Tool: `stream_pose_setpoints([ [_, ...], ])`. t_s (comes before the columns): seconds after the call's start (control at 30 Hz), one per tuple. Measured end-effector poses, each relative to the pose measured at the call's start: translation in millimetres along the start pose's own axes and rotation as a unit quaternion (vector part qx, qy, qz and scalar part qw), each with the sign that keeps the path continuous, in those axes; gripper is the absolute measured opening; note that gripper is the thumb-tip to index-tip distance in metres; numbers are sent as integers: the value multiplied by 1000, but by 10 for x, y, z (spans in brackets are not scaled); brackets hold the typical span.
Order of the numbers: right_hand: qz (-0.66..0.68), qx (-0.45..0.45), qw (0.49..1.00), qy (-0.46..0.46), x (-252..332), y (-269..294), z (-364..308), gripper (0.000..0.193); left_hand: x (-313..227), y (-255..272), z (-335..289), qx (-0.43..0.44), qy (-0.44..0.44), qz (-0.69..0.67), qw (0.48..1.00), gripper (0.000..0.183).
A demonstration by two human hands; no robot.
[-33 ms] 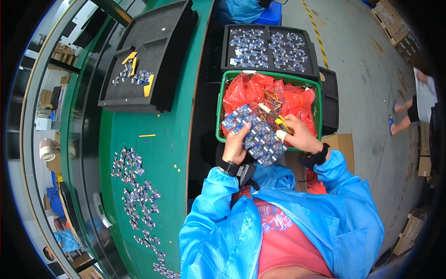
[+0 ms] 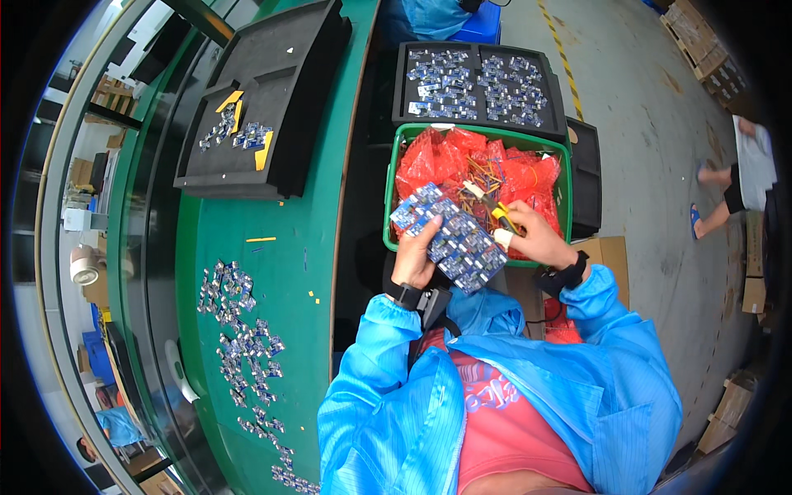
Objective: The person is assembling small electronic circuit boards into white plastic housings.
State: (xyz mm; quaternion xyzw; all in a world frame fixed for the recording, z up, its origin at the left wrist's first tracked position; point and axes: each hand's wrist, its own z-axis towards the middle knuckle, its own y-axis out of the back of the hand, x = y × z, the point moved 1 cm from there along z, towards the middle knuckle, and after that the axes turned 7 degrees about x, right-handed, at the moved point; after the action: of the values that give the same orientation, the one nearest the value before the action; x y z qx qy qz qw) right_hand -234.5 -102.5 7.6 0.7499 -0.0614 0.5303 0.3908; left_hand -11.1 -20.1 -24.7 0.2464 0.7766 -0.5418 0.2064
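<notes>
Pale, curved lettering (image 2: 493, 393) stands on my pink T-shirt (image 2: 516, 441), beside the left edge of my open blue jacket (image 2: 404, 429); I read no whole word.

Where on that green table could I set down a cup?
The green tabletop has a mostly bare strip between the scattered circuit boards and its right edge, apart from a few yellow scraps. It's crowded under those boards and at the far end, where a black tray sits.
</notes>
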Motion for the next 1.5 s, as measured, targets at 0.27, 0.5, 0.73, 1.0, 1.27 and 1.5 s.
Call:
stream_pose_setpoints([
  [0.27,144,178,973,28,-99,62,-146,29,-24,191,113,3,3,-38,999,26],
  [0.5,174,206,963,-19,-19,29,-169,27,4,178,90,-19,18,-90,996,23],
  [0.73,-69,14,996,51,-49,-180,-229,28,38,49,106,-44,-32,-76,996,22],
  [1.0,54,96,994,-5,-203,95,-260,33,13,332,260,-51,-52,-94,993,27],
  [1.27,238,189,950,-67,-273,94,-366,33,2,273,249,-23,-49,-90,994,26],
  [1.5,168,208,963,-42,-194,72,-360,30,-29,301,238,-28,-60,-87,994,26],
])
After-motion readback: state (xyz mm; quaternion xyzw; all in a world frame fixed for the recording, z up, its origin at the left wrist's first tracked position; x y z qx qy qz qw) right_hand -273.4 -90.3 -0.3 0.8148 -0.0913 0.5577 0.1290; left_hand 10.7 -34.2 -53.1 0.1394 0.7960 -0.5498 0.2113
